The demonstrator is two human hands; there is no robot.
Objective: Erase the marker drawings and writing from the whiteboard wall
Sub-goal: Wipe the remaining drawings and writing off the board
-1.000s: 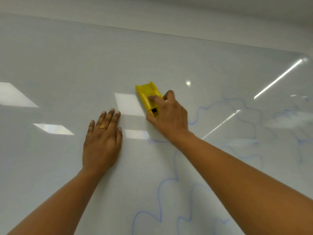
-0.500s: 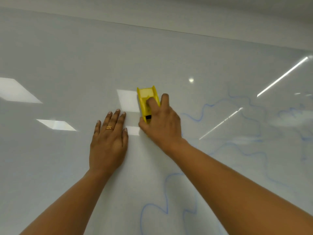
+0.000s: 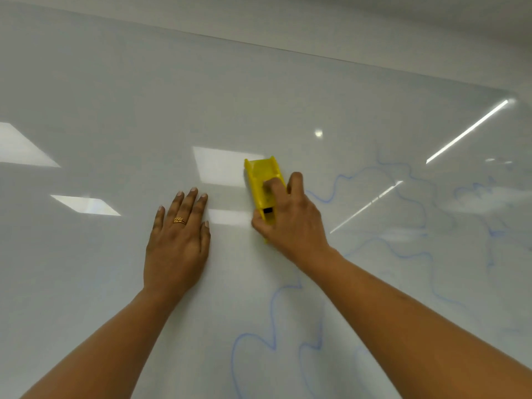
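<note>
1. Whiteboard wall: glossy and pale grey, filling nearly the whole view. A plain matte strip is seen above its upper edge. Bright reflections of rectangular panels and thin light lines are spread across its surface.

2. Blue marker drawings: faint wavy outlines, confined to the lower middle and right part of the wall. One looping line is found between the two forearms, and others are seen to the right of the right hand and further out toward the right edge. The wall's left part is seen without clear marks.

3. Right hand: placed at centre, with its bare forearm reaching in from the lower right. Its grip is closed round the eraser, with the thumb set at the near left edge, one finger laid along the top and another curled over the right side.

4. Left hand: laid flat on the wall just left of the right hand, apart from the eraser. Its fingers are held straight and close together, and nothing is held in its grip.

5. Yellow eraser: an oblong plastic block, pressed against the wall under the right hand. Its far end is left uncovered, overlapping a bright reflection. A small dark opening is visible near its near end. The closest blue line is found just to its right.

6. Ring: gold, worn on a finger of the left hand.
</note>
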